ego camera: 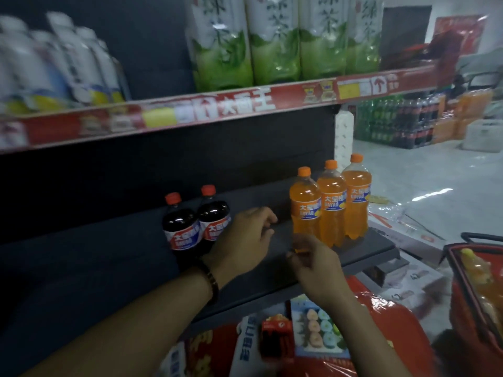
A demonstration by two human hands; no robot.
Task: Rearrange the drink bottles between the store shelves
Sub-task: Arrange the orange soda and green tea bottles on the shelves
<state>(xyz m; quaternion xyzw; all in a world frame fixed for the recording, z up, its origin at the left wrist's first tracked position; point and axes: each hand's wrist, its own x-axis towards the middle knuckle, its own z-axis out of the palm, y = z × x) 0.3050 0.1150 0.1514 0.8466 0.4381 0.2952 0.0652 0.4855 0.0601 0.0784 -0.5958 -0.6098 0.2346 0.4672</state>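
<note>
Two dark cola bottles [181, 227] [215, 217] with red caps stand side by side on the dark lower shelf [95, 262]. Three orange soda bottles [304, 205] [332, 202] [357, 195] stand in a row near the shelf's right end. My left hand [245, 238] hovers just right of the colas with loosely curled fingers and holds nothing. My right hand [317, 265] is low in front of the nearest orange bottle's base, fingers bent, with no bottle in its grasp. A gap of bare shelf lies between the two bottle groups.
The upper shelf, behind a red price strip [217, 110], carries large green tea bottles [272, 42] and blurred white bottles [54, 63]. A red shopping basket [468, 317] at the right holds an orange bottle [479, 270]. Packaged goods [313, 330] lie below the shelf. Stacked drink crates [394, 123] stand across the aisle.
</note>
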